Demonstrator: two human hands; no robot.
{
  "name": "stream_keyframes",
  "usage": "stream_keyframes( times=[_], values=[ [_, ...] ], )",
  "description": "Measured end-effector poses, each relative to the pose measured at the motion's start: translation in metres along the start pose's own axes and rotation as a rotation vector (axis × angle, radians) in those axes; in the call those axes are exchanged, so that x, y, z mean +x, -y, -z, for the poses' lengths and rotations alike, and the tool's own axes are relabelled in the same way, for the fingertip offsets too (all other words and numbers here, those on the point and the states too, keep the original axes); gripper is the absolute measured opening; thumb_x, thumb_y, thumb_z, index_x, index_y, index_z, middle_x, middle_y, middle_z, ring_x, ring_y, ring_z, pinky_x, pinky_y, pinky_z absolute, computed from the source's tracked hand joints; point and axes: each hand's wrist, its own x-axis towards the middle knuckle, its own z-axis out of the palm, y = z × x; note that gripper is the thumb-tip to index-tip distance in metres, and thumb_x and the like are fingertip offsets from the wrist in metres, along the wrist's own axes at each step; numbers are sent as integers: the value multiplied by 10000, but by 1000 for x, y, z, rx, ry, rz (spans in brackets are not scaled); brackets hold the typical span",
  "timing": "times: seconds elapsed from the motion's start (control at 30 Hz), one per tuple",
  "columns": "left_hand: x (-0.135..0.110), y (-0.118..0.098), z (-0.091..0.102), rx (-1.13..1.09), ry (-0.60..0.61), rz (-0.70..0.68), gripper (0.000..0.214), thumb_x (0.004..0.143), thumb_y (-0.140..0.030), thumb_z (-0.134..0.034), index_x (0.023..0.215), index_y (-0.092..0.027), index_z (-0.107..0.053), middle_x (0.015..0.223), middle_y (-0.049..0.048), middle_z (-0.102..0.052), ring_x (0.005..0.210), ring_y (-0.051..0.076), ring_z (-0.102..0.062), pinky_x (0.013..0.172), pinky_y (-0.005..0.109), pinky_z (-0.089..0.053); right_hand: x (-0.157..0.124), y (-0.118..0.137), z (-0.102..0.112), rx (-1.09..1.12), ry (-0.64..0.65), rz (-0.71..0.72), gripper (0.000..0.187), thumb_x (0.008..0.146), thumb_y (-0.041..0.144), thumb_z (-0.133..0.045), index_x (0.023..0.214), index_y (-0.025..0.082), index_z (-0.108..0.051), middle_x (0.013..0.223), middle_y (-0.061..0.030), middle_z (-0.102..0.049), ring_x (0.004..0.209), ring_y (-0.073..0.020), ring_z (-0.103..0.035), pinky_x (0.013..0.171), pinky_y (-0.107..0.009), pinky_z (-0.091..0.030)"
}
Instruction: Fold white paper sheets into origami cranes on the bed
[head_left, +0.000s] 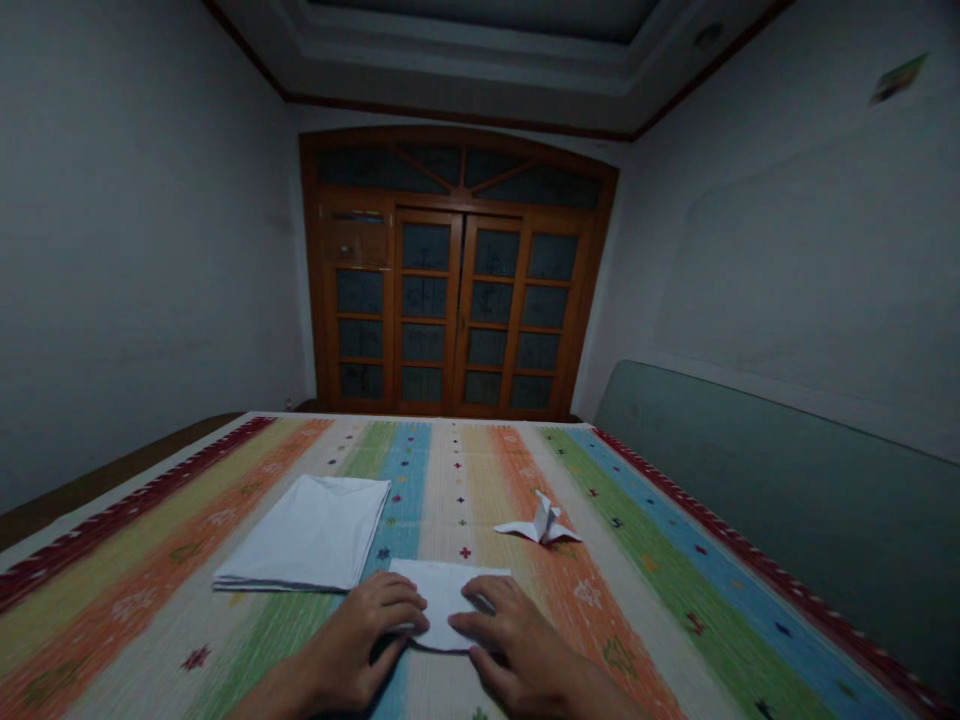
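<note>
Head view: the left hand [352,640] and right hand [521,640], grips open and flat with nothing pinched, press evenly on the folded white paper [442,600] on the striped woven mat [465,470], near a stack of white paper [300,535] and a paper crane [541,525].

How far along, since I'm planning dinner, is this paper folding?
Done: a white paper crane stands on the striped mat. In hand: a folded white sheet lies pressed under the left hand and right hand. Left: a stack of white paper lies untouched beside the left hand, apparently unfolded, though how many sheets it holds can't be told.
</note>
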Motion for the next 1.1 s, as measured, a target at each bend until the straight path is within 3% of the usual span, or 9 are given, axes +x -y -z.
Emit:
stream_keyframes(
  times=[0.13, 0.3, 0.4, 0.57, 0.67, 0.8, 0.93, 1.1],
  values=[
    [1, 0, -1, 10, -72, 6, 347, 901, -58, -560, 1165, -246, -683, 1066, 76, -760, 1012, 259, -703, 915, 420, -580, -1, -1, 0, 16, -29, 35, 423, 876, 210, -620, 1290, 261, -695, 1305, -148, -611, 1203, -326, -571, 1042, -504, -472],
    [-1, 10, -8, 105, -178, -16, 516, 938, -46, -506, 1404, -263, -549, 1240, 109, -714, 1167, 278, -659, 1007, 461, -556, -2, -3, 0, 41, -29, 66, 433, 845, 202, -634, 1263, 285, -711, 1306, -125, -618, 1215, -314, -573, 1070, -496, -452],
    [-3, 16, -12, 203, -278, 44, 522, 976, -93, -508, 1470, -261, -479, 1317, 138, -659, 1211, 294, -639, 1016, 462, -559, -2, -5, -3, 58, -14, 98, 427, 827, 217, -646, 1243, 273, -722, 1311, -126, -619, 1222, -316, -572, 1064, -485, -454],
    [-5, 21, -18, 297, -391, 74, 339, 1030, -224, -530, 1367, -257, -553, 1216, 131, -638, 1063, 273, -689, 897, 387, -610, -3, -8, -5, 63, 43, 126, 416, 852, 253, -643, 1262, 272, -711, 1367, -119, -618, 1281, -313, -548, 1084, -461, -435],
    [-1, 18, -20, 282, -320, 70, 163, 1041, -225, -516, 1137, -234, -648, 1078, 102, -655, 941, 243, -694, 804, 336, -613, -3, -6, -4, 63, 46, 123, 414, 864, 270, -640, 1274, 267, -701, 1369, -122, -625, 1293, -316, -543, 1094, -464, -428],
    [6, 11, -18, 217, -118, 27, 182, 1036, -176, -521, 1013, -229, -694, 1027, 88, -707, 936, 232, -704, 792, 325, -613, -3, -3, -1, 61, 41, 116, 457, 845, 261, -648, 1301, 244, -677, 1348, -134, -639, 1269, -316, -564, 1089, -457, -444],
    [3, 12, -15, 193, -7, 13, 235, 1013, -185, -592, 1194, -267, -719, 1224, 86, -748, 1155, 267, -686, 973, 411, -598, -3, -1, 2, 44, 41, 118, 493, 852, 254, -635, 1345, 238, -634, 1397, -140, -614, 1297, -314, -548, 1110, -463, -433],
    [-5, 17, -20, 225, 135, 84, 448, 1033, -247, -604, 1462, -368, -570, 1517, 37, -601, 1375, 296, -575, 1104, 487, -531, -3, 3, 5, -14, 68, 138, 528, 858, 206, -604, 1384, 254, -593, 1491, -130, -564, 1388, -312, -491, 1172, -494, -365]
  ],
)
